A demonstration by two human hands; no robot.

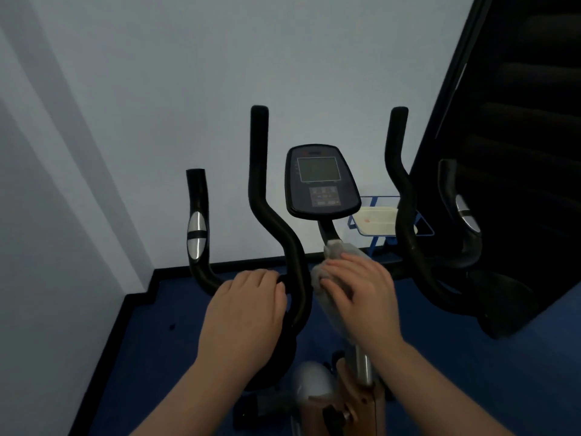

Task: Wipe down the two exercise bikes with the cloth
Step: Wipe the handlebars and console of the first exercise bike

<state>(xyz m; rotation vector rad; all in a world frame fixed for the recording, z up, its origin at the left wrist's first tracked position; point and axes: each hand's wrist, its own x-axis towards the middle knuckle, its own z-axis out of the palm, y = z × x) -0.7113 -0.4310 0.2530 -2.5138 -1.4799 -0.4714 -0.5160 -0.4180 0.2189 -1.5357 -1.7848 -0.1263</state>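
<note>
An exercise bike stands in front of me, with black curved handlebars (pixel 267 215) and a dark console (pixel 322 182) on a stem. My left hand (pixel 245 306) grips the left part of the handlebar near its lower bend. My right hand (pixel 361 297) presses a grey cloth (pixel 333 250) against the bike's centre post, just below the console stem. The cloth wraps around the post under my fingers. A silver post section (pixel 364 361) and a tan frame part (pixel 355 401) show below.
A white wall fills the back and left. The floor is blue with a black skirting edge (pixel 141 297). A blue wire rack holding a pale tray (pixel 379 220) stands behind the bike. A large dark machine (pixel 518 121) rises at the right.
</note>
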